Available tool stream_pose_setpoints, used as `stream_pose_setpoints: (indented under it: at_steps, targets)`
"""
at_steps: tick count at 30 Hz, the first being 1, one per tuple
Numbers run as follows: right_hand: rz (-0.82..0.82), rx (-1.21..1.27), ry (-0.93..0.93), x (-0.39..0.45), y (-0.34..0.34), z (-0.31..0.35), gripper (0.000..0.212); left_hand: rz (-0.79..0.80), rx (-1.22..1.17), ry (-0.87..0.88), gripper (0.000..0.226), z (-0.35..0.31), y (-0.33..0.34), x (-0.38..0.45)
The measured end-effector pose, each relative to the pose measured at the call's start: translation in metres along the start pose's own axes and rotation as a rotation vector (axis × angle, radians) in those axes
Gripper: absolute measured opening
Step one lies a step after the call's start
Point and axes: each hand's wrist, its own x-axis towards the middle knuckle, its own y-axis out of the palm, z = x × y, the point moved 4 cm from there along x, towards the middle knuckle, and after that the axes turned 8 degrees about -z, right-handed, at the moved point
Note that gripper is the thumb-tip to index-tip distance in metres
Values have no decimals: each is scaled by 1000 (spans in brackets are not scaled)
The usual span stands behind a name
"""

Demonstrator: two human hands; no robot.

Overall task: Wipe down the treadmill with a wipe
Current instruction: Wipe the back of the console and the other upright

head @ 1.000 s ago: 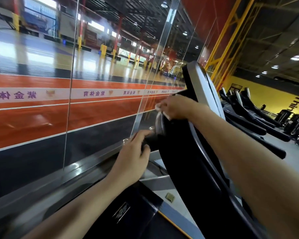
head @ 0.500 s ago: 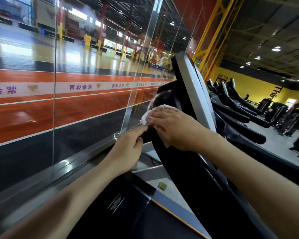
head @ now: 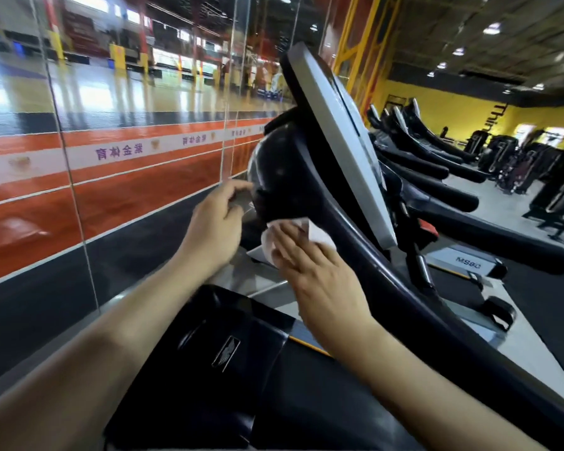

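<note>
A: What is on the far left?

B: A glass wall (head: 111, 131). It has an orange band and a white strip with purple letters on it.

A: And next?

B: The left hand (head: 214, 222). Its fingers are curled and touch the dark round back of the treadmill (head: 306, 177). I cannot tell if it really grips anything there.

A: Where is the wipe?

B: The wipe (head: 293, 237) is white, thin and crumpled. It sits low on the back of the treadmill, just under the round part. One corner sticks out to the right.

A: What does the right hand do?

B: The right hand (head: 319, 271) lies flat on the wipe. Its fingers are straight and press it onto the black frame.

A: How does the treadmill look?

B: Black and shiny, with a grey screen (head: 342, 148) that tilts up.

A: And on the right?

B: More treadmills (head: 437, 170) in a row, and a yellow wall (head: 453, 109) behind.
</note>
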Motion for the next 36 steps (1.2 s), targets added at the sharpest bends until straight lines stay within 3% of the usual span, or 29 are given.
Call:
stream_pose_setpoints:
  at_steps: [4,7,10,14,19,25,30,36]
  targets:
    - [-128,-55,94,-39,-1,-17,69,41,3,54,39,-10,3,-9]
    - [-289,85,311,-12,-25,-29,50,40,12,87,42,-17,8,-12]
    - [-247,315,487,35,-33,-43,48,18,48,174,46,-24,19,-16]
    - [-208,432,405,44,-34,-55,52,6,134,331,49,-40,37,-18]
    - [-217,522,344,-55,-48,-67,43,-9,220,495,47,-60,64,-9]
    - [-95,592,350,-133,-57,-112,50,-147,270,522,44,-63,99,-13]
    - [-34,684,202,-77,-52,-115,47,-201,260,486,50,-59,102,-12]
    - [-67,864,243,20,-21,-136,27,-155,298,371,52,-64,96,-17]
